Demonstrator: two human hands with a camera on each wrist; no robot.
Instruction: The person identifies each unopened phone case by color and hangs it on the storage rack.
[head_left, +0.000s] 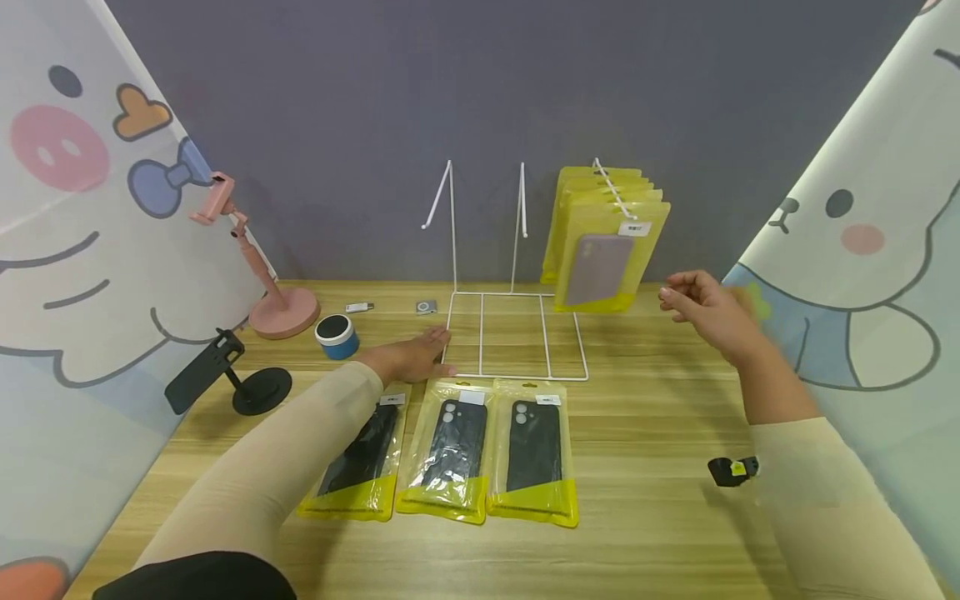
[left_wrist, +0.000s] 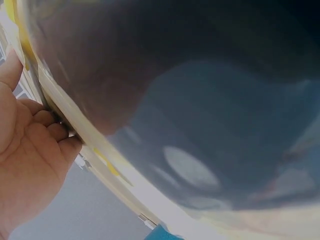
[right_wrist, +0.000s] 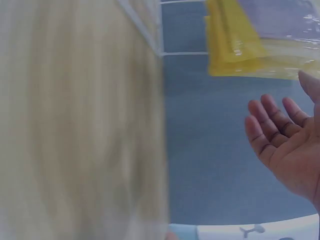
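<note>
My left hand [head_left: 415, 357] rests low at the left side of a white wire display rack [head_left: 481, 333], thumb and fingers spread by its base. Below my left sleeve lies a yellow-edged bag with a black phone case [head_left: 365, 447], partly covered by the forearm. Two more bagged black phone cases [head_left: 455, 442] [head_left: 535, 446] lie in front of the rack. Several yellow bags hang on the rack's right hook, the front one holding a purple phone case [head_left: 600, 268]. My right hand [head_left: 708, 312] is raised beside these bags, fingers loosely bent, holding nothing.
On the left stand a pink phone stand [head_left: 283, 312], a black stand [head_left: 262, 392] and a blue round jar [head_left: 337, 337]. A USB stick [head_left: 359, 307] and a small grey square item [head_left: 426, 307] lie behind. A black strap-like item [head_left: 732, 471] is near my right sleeve.
</note>
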